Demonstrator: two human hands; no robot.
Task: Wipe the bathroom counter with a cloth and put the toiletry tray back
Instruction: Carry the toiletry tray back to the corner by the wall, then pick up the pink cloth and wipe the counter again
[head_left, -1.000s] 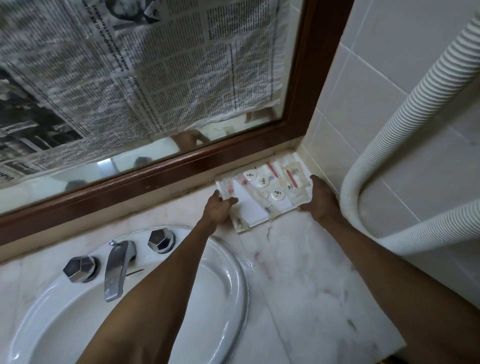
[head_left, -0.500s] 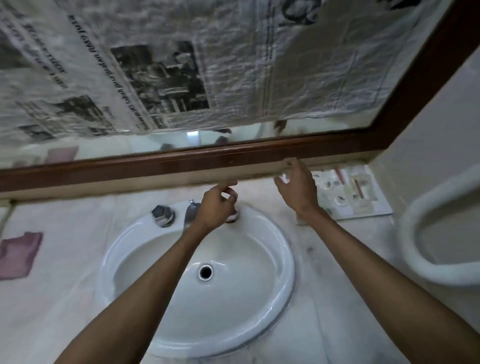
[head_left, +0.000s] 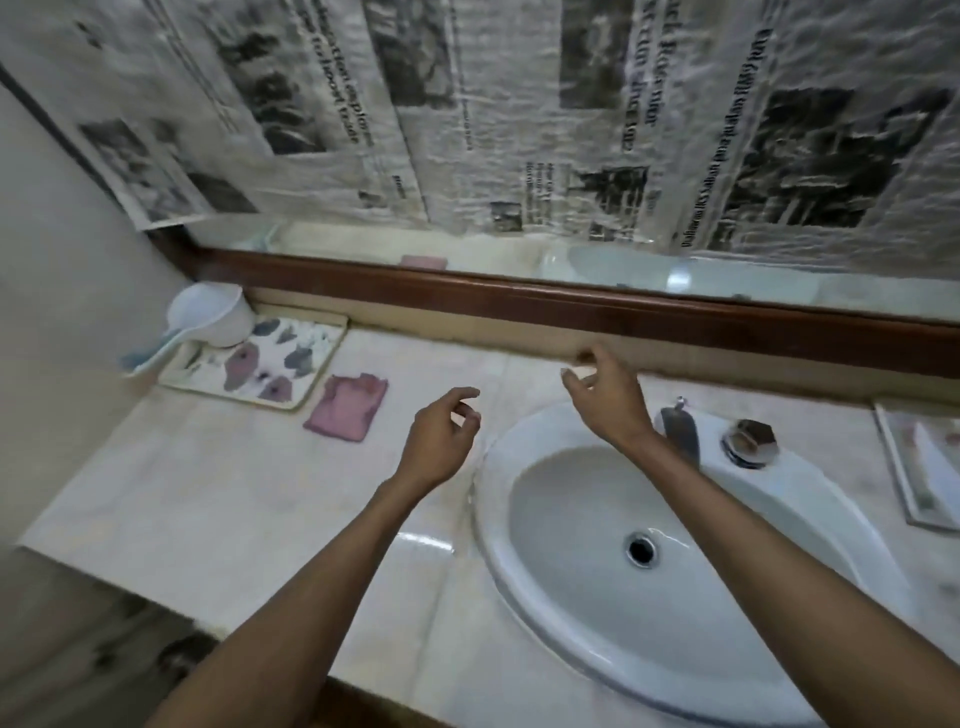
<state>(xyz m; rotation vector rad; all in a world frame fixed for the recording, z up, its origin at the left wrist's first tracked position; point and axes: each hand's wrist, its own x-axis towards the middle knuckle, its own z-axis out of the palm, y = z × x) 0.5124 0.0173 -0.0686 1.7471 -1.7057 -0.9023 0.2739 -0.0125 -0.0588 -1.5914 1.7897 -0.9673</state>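
Note:
A folded pink cloth (head_left: 347, 408) lies on the marble counter (head_left: 208, 499) left of the sink. The toiletry tray (head_left: 919, 467) rests at the far right edge of the view, partly cut off. My left hand (head_left: 439, 441) hovers over the counter between cloth and basin, fingers loosely curled, holding nothing. My right hand (head_left: 605, 395) hangs above the basin's back rim, fingers apart and empty.
A white oval sink (head_left: 779, 519) has a chrome tap (head_left: 680, 431) and a faceted knob (head_left: 750, 441). A floral tray (head_left: 260, 369) with a white scoop (head_left: 208, 317) on it sits at the back left. The mirror (head_left: 519, 130) is covered in newspaper.
Both hands let go of the toiletry tray and moved left over the sink. The view swung left, bringing the pink cloth and floral tray into sight.

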